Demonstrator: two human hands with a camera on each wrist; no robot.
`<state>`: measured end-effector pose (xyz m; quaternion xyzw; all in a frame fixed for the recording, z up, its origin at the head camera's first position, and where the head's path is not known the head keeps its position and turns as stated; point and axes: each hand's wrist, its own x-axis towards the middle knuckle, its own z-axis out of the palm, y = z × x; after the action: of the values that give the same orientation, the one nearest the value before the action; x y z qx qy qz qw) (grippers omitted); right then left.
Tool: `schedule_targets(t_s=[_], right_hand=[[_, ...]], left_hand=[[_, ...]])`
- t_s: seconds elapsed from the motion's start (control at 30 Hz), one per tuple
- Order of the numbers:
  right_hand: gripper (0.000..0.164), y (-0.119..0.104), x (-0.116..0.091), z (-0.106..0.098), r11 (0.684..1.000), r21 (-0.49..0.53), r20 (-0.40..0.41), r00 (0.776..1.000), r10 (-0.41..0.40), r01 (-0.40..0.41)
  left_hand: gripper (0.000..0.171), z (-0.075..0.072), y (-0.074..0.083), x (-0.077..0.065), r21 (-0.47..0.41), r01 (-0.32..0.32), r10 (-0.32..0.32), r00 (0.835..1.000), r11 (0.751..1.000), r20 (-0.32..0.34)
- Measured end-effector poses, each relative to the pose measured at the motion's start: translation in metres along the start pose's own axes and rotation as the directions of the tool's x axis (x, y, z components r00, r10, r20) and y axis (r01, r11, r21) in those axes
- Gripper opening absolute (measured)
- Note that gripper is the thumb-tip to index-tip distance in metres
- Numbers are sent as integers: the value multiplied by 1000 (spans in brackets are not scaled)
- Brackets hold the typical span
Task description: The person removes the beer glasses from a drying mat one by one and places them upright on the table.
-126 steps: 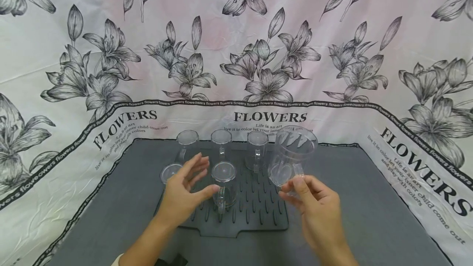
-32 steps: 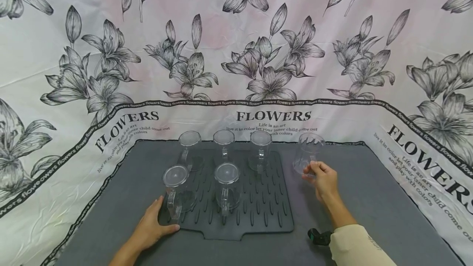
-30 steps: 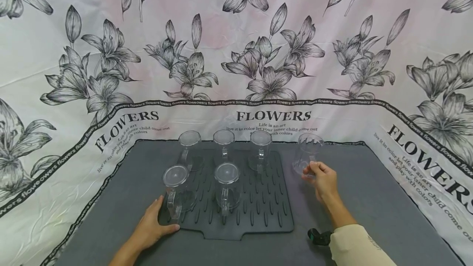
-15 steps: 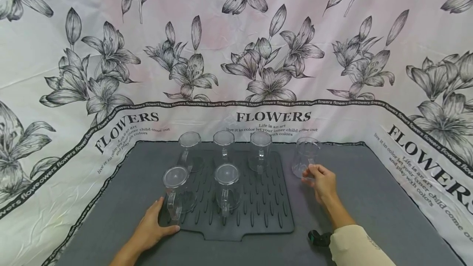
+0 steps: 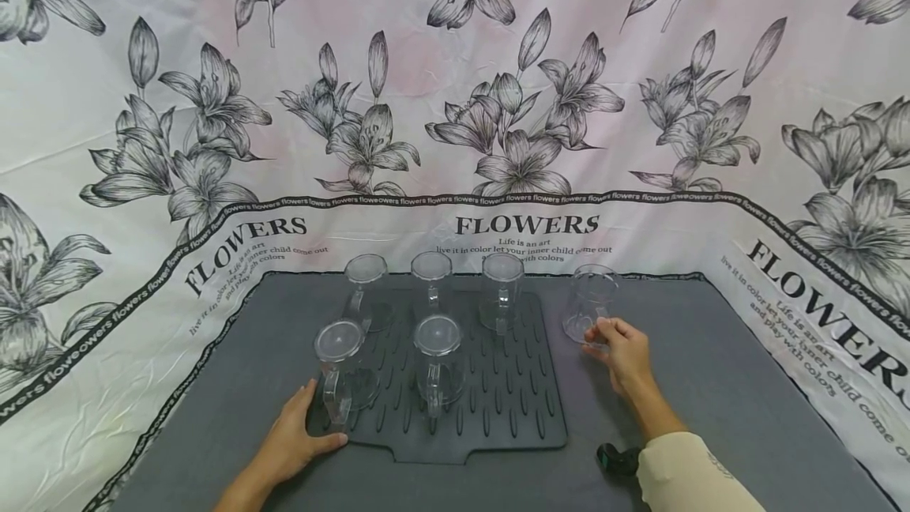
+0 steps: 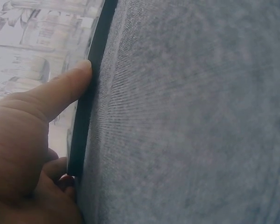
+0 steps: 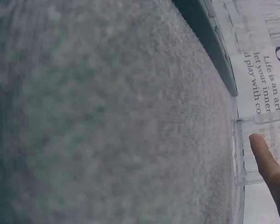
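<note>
Flowery cloth point(image 5: 419, 69) hangs behind a grey bench point(image 5: 711, 370). Five cups point(image 5: 438, 338) stand upside down on a dark mat point(image 5: 501, 421). One lone cup point(image 5: 588, 300) seems to stand on the bench, just past the mat's right edge. The person's right grip point(image 5: 622, 351) is clamped on this cup. The left grip point(image 5: 291, 434) touches the mat's near left corner, thumb and fingers wide apart. It seems best to hold the lone cup firmly, keep it straight, and not bump the others.

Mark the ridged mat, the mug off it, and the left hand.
Ridged mat point(image 5: 498, 419), head view: bare front surface.
Mug off the mat point(image 5: 587, 302), head view: side wall.
Left hand point(image 5: 290, 431), head view: its back.
</note>
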<state>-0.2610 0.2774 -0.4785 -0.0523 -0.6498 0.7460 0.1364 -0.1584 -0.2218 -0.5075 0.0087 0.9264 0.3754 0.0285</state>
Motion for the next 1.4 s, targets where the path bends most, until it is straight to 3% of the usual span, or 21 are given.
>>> schedule_targets(t_s=[0.5, 0.77, 0.93, 1.1, 1.3, 1.4], right_hand=[[25, 1, 5, -2, 1000, -22, 23, 1000, -15, 16], [29, 0, 3, -5, 998, -56, 10, 1000, -1, 1], [35, -7, 0, -5, 996, -86, -103, 994, -29, 20], [26, -25, -5, -3, 992, -112, -250, 964, -90, 64], [16, -49, -18, -5, 977, -186, -291, 944, -155, 103], [16, -61, -27, -3, 973, -203, -277, 946, -167, 113]], left_hand=[[115, -1, 3, 0, -7, 4, -4, 1000, 1000, 0], [115, -1, 3, 0, -4, -25, 25, 999, 1000, -22], [114, 1, 0, -2, -5, -43, 43, 998, 999, -46], [116, -2, 1, -3, 0, -17, 17, 999, 1000, -35], [117, 0, 0, -2, 15, 8, -8, 1000, 1000, -13], [116, 0, 0, -2, 8, -2, 2, 1000, 1000, -22]])
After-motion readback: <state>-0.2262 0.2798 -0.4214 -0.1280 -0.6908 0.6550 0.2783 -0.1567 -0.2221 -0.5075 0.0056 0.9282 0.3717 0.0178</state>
